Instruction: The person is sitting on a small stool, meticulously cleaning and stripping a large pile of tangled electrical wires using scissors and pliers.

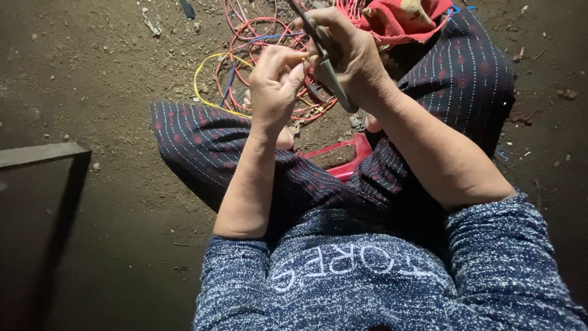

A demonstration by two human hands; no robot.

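Head view, looking down at lap, seated cross-legged on dirt floor (104,79).

Left hand (274,79) raised above left knee, fingers curled in, thumb and fingertips pinched on end of a thin wire (302,59) — end mostly hidden by fingers, colour hard to tell. Right hand (349,52) just beside it, nearly touching at fingertips, closed around a grey metal hand tool (331,76); handle slants down across palm toward wrist, tip pokes up past fingers near top edge. Tool type unclear — pliers or cutter, cannot tell.

Wire end sits between both hands, at left fingertips, right against tool shaft. Beyond and below hands: tangle of wire loops (263,37) on the ground, mostly red, with a yellow loop (202,76) out to the left and a blue strand among the red. Red cloth (398,18) at top edge, right of hands, touching right knee.

Red plastic item (349,156) partly hidden between crossed legs, under forearms. Dark dotted trousers (202,138) spread left and right; speckled blue sleeves at bottom.

Room: open dirt to left of left knee and at far right, scattered pebbles and scraps. Grey flat bar (43,153) at left edge, well apart from hands, dark shadow below it.
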